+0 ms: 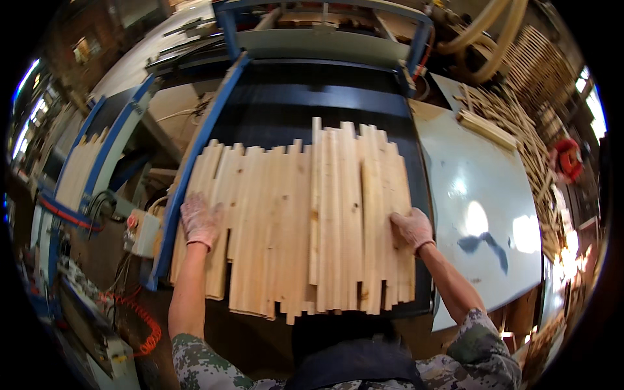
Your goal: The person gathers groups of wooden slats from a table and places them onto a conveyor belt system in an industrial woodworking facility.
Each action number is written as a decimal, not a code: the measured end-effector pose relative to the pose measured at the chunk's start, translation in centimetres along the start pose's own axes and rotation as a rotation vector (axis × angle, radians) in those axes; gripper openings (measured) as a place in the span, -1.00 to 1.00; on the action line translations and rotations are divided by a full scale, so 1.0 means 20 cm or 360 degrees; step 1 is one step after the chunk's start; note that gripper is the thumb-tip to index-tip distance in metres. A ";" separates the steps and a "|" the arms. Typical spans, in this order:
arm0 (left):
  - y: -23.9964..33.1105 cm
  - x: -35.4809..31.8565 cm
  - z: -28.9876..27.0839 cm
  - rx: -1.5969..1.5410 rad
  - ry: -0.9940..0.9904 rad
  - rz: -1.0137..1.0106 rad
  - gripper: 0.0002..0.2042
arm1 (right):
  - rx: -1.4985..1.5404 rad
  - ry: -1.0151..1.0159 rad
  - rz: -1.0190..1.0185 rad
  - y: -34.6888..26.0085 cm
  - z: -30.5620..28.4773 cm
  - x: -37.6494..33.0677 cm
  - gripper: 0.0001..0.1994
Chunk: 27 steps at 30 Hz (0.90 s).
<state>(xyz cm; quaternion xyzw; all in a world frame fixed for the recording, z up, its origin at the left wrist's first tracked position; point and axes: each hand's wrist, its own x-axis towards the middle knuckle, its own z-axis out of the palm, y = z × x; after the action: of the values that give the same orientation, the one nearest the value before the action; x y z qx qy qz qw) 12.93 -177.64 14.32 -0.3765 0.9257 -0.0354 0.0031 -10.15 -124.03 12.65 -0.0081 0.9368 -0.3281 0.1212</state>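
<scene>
- From my end I see the wooden slats (286,221) packed side by side on the conveyor bed (279,110), spread from its left edge almost to its right and reaching its near edge.
- The left hand (201,221) lies with fingers spread on the leftmost slats, clasping nothing that I can make out.
- The right hand (414,229) rests at the outer slats near the bed's right edge; its fingers are partly hidden, so I cannot tell whether it grasps one or only presses.
- My first worry is an uneven squeeze: if one hand pushes harder, the row could skew or a slat could ride up over its neighbour.
- The near ends are ragged, and some seem to reach the bed's near edge; a tug toward the body could tip one off there, though the fisheye bend makes the overhang hard to judge.
- One long slat (316,130) juts toward the far edge, so it might catch or drag others askew.
- Beside the bed's left edge, the blue rail (209,127) runs close to the outer slats; fingers could get pinched between them if the row slid that way.
</scene>
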 end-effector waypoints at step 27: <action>1.03 -0.58 -0.23 -0.1345 -0.0296 0.0478 -0.32 | 0.0175 -0.0379 -0.0328 -0.58 0.13 -0.40 -0.38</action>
<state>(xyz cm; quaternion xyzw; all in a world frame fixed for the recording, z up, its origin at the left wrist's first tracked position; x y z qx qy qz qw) 6.72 -154.63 17.26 -0.2080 0.8990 0.3802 -0.0625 -2.57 -133.98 19.74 -0.1365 0.8906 -0.3863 0.1974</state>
